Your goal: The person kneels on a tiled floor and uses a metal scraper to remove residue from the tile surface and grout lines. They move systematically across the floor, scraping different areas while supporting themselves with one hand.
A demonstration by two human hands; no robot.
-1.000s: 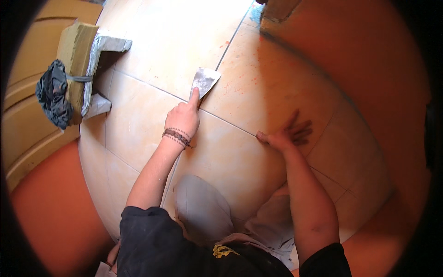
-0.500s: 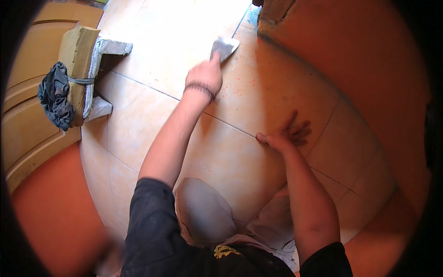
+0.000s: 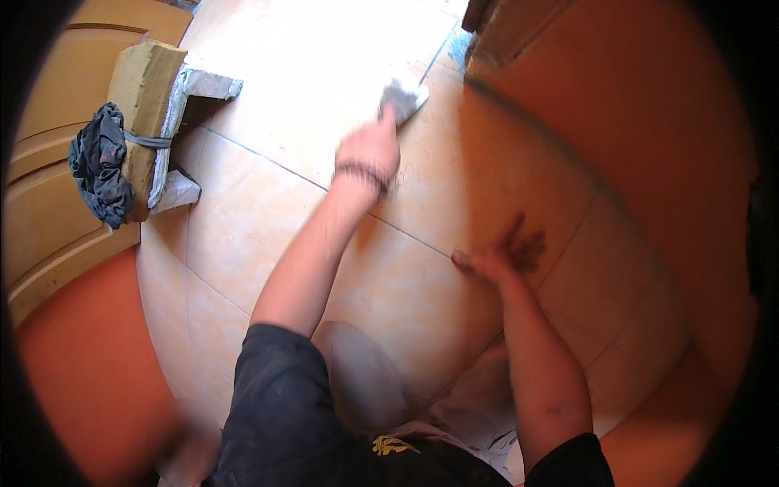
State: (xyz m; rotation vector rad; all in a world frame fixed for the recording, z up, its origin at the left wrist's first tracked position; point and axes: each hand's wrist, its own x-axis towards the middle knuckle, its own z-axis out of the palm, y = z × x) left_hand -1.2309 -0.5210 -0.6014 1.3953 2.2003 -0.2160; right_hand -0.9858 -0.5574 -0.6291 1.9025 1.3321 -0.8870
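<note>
My left hand [image 3: 367,152], with a dark band at its wrist, is closed around a scraper [image 3: 403,101] with a wide metal blade. Its index finger stretches along the tool toward the blade, and the handle is hidden in my grip. The blade lies low at the tiled floor [image 3: 324,235], close to a dark tile joint, and looks smeared by motion. Closer to me and to the right, my right hand [image 3: 503,253] rests on the tiles with its fingers spread and nothing in it. Shadow partly covers it.
A small stool with a yellowish padded top [image 3: 144,97] lies on its side at the left, a dark cloth [image 3: 101,166] strapped to it. Behind it stands a panelled wooden door [image 3: 49,187]. An orange wall [image 3: 641,105] borders the right, with a wooden frame [image 3: 511,28] at its far end.
The whole view has shifted slightly, so floor, hands and scraper sit a little lower and farther right. My left hand still grips the scraper; my right hand keeps its place on the tiles.
</note>
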